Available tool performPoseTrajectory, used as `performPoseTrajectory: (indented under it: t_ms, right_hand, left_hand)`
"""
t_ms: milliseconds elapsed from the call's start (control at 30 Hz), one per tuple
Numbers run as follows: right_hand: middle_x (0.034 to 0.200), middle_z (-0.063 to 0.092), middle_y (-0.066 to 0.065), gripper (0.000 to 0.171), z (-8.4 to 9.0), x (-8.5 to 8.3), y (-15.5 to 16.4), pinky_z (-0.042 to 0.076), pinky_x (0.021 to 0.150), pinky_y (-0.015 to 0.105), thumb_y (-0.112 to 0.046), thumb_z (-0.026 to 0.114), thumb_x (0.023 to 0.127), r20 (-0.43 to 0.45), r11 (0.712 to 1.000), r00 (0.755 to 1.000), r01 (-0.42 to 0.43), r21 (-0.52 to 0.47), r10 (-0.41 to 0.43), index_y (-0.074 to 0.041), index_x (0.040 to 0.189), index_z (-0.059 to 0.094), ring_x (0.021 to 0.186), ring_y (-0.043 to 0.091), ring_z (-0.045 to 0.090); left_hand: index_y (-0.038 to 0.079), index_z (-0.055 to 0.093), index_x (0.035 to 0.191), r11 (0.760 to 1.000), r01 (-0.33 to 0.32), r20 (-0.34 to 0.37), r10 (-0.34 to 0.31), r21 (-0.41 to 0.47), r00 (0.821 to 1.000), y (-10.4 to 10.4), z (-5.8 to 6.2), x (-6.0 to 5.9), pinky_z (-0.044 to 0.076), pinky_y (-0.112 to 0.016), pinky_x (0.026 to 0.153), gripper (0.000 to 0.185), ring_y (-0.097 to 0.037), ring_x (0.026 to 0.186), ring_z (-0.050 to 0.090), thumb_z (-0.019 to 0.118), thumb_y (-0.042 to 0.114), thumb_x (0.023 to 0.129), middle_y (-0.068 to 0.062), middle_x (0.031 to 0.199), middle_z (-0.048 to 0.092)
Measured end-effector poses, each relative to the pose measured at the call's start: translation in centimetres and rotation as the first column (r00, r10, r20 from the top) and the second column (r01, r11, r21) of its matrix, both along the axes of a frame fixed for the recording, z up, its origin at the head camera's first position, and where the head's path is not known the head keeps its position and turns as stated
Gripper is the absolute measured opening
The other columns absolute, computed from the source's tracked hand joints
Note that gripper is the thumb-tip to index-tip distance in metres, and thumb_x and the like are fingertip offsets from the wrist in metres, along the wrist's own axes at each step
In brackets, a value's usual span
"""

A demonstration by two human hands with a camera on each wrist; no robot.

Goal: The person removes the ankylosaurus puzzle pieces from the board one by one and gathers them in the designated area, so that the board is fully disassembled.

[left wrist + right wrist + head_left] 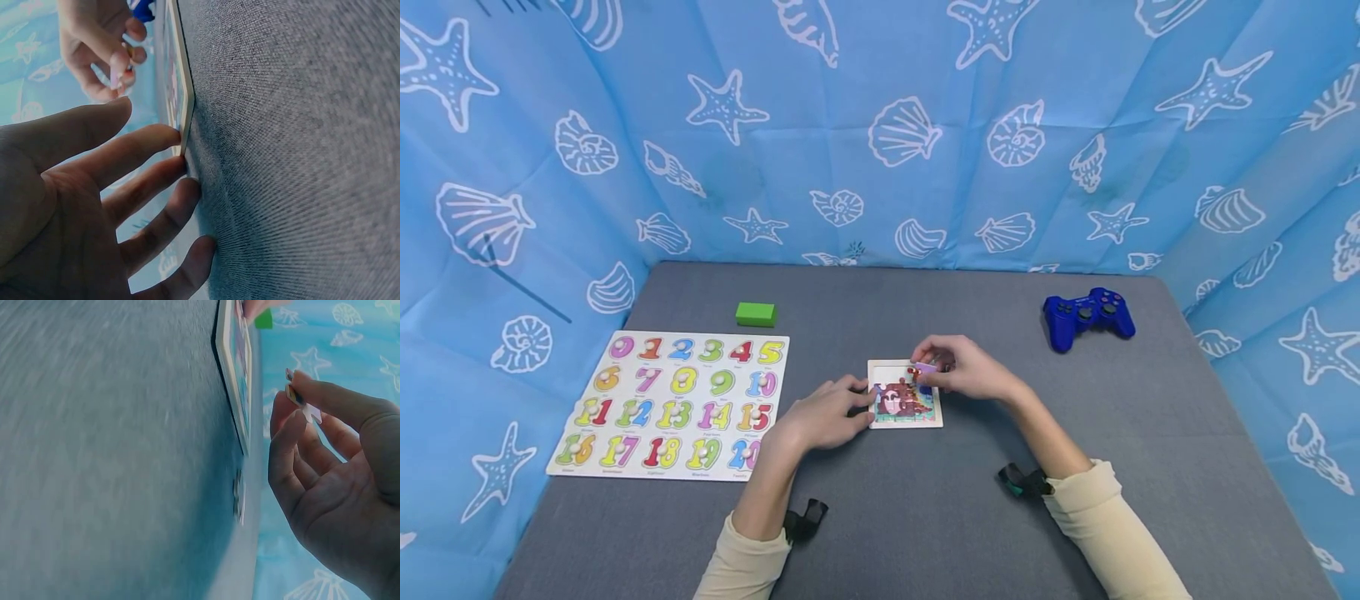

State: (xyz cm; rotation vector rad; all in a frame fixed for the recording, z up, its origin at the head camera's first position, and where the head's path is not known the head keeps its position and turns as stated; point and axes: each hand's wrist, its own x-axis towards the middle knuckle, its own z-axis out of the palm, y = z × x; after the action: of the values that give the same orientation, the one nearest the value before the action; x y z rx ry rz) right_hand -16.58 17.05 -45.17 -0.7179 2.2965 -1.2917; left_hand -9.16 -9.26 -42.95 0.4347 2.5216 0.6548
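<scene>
A small square jigsaw puzzle in a pale wooden frame [906, 423] lies on the table, its lower part filled with a colourful picture and its upper part showing bare board. Fingertips of my left hand [826, 415] touch the frame's left edge, the fingers spread and nearly straight. Over the frame's upper right, my right hand [977, 368] pinches a puzzle piece [312, 413] between thumb and fingertips. That piece is partly purple in the head view. Another loose puzzle piece [240, 497] lies on the table beside the frame in the right wrist view.
To the left lies a white number board [692, 477] with knobbed numerals. A green block [756, 314] sits behind it. At the back right is a blue game controller [1088, 317]. A blue curtain [850, 167] with shell prints surrounds the grey table [925, 533].
</scene>
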Motion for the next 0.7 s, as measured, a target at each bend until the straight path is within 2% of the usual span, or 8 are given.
performPoseTrajectory:
  t_ms: [200,433,700]
  right_hand:
    - [0.094,0.067,0.007,0.021,0.3,0.2,2.0,0.055,0.053,0.036,-0.015,0.071,0.088,0.015,1.0,0.999,0.03,0.011,-0.03,-0.011,0.108,0.066,0.073,0.032,0.064]
    - [0.094,0.068,0.009,0.019,0.5,0.0,4.5,0.055,0.054,0.036,-0.019,0.069,0.09,0.013,0.997,0.998,0.066,0.05,-0.067,-0.012,0.107,0.067,0.075,0.035,0.063]
    - [0.091,0.067,0.013,0.019,-0.6,-0.8,7.1,0.054,0.052,0.035,-0.016,0.066,0.092,-0.018,0.995,0.996,0.088,0.047,-0.087,-0.008,0.109,0.066,0.067,0.032,0.061]
  left_hand:
    - [0.028,0.049,0.142,1.0,0.001,-0.008,-0.001,0.011,1.0,-0.1,-0.1,0.1,0.028,-0.073,0.106,0.046,-0.025,0.143,0.034,0.052,0.04,0.098,0.005,0.156,0.036]
    - [0.028,0.049,0.142,1.0,0.004,-0.012,-0.004,0.021,1.0,-0.1,-0.1,0.1,0.028,-0.074,0.106,0.046,-0.026,0.144,0.034,0.052,0.04,0.098,0.005,0.156,0.036]
    - [0.027,0.049,0.143,1.0,0.008,-0.011,-0.008,0.017,1.0,-0.1,-0.2,0.0,0.027,-0.074,0.105,0.046,-0.026,0.143,0.034,0.052,0.039,0.098,0.004,0.156,0.036]
